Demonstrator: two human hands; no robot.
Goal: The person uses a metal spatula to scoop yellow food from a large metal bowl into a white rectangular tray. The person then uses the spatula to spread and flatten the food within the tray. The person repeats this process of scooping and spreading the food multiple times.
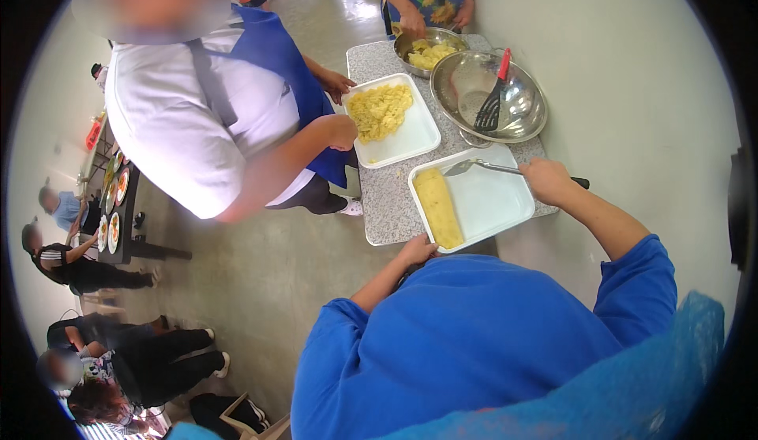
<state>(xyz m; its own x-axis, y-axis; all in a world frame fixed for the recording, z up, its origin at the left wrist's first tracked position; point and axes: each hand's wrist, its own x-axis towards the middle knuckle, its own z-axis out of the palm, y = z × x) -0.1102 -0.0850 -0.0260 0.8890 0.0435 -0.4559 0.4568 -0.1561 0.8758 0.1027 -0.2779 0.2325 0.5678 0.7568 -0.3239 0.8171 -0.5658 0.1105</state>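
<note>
A smooth yellow log of what looks like mashed potato [438, 208] lies along the left side of a white rectangular tray [494, 221]. My left hand [420, 249] grips the tray's near-left corner. In my right hand [549, 178] is the handle of a metal serving spatula [500, 168], reaching in over the tray's far-right side. Its blade is beside the log's far end; whether they touch is unclear. Just beyond is a second white tray [423, 138], holding lumpy yellow mash [380, 112].
A large steel colander [448, 94] with a black slotted turner [490, 108] stands at the table's far right. Behind it, another person's hand [413, 22] is over a steel bowl [408, 68] of yellow pieces. A co-worker in a blue apron [325, 138] stands left of the speckled table [388, 203].
</note>
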